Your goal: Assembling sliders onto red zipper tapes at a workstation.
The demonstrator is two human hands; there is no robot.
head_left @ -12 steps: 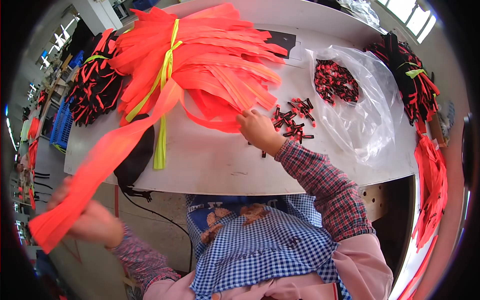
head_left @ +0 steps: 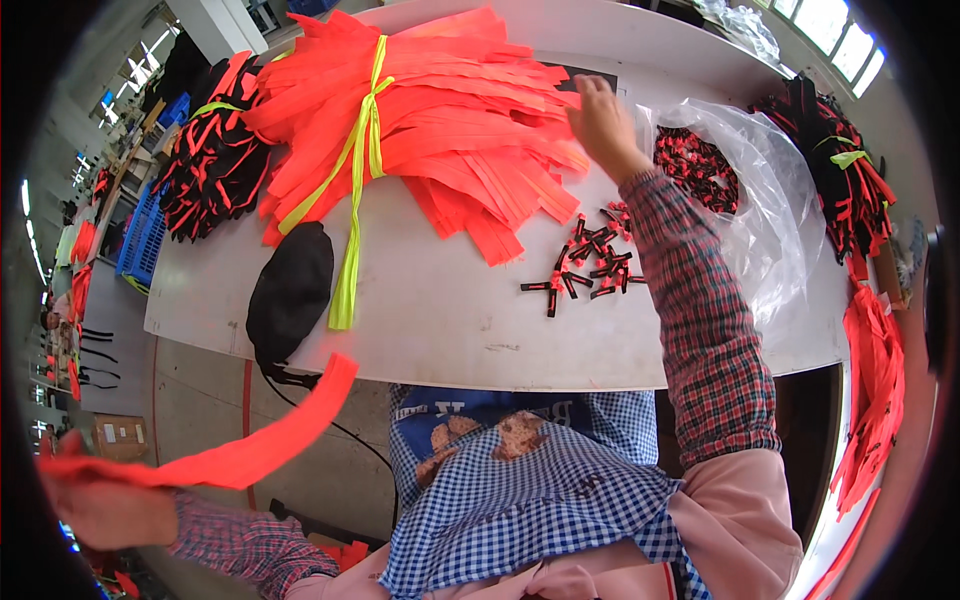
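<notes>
At the lower left, my left hand [head_left: 115, 512], blurred by motion, is closed around a neon orange strip [head_left: 255, 455] that looks like zipper tape. The strip's loose end curves up to the table's front edge. My right hand [head_left: 607, 118] is at the right end of a large bundle of the same orange strips [head_left: 470, 125], fingers bent and drawn together. What they pinch, if anything, is hidden. A yellow-green band [head_left: 366, 120] ties the bundle, one tail hanging toward me. Small black-and-red pieces [head_left: 598, 250] lie loose below my right forearm.
A clear plastic bag [head_left: 775, 240] holds many more black-and-red pieces. A black cloth pouch-like thing [head_left: 292, 290] lies at the table's front left. Tied black-and-red bundles stand at left [head_left: 215, 150] and right [head_left: 825, 150]. Orange strips [head_left: 872, 390] hang at the right edge.
My left hand has drawn the orange strip off the bundle, down and to the left. My right hand has let go of that strip's end and moved up and right.
</notes>
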